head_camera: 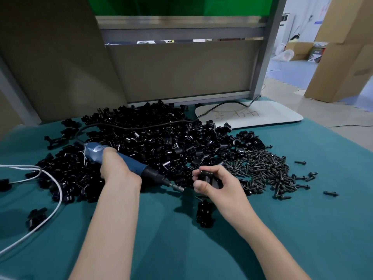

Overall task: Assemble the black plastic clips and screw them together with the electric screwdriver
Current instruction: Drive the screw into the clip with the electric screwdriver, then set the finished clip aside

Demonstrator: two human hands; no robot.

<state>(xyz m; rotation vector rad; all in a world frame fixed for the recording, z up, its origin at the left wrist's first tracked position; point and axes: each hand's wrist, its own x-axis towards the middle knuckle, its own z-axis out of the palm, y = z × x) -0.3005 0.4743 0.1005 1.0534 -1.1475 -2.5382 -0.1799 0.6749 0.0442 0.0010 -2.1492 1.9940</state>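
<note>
Black plastic clips (pixel 153 142) lie in a glossy, jumbled heap across the middle of the table (pixel 282 229), reaching to its far edge; individual pieces are hard to tell apart in the mass. A single clip (pixel 207 177), small and blocky, is pinched between the thumb and curled fingers of the right hand (pixel 220 184) at the near side of the heap, and the fingers hide most of its shape. The left hand (pixel 117 168) is wrapped round the blue barrel of the electric screwdriver (pixel 139 165), which lies slanted with its metal bit (pixel 177 187) pointing toward the right thumb, near it but apart. Short dark screws (pixel 262 168) form a flatter heap toward the right edge, with a few lying loose beyond it. A stacked cluster of clips (pixel 204 216) rests on the teal cloth just beside the right wrist. A black cable (pixel 141 126) runs from the tool's rear over the heap. A white cord (pixel 50 199) loops near the left edge and is cut off there.
</note>
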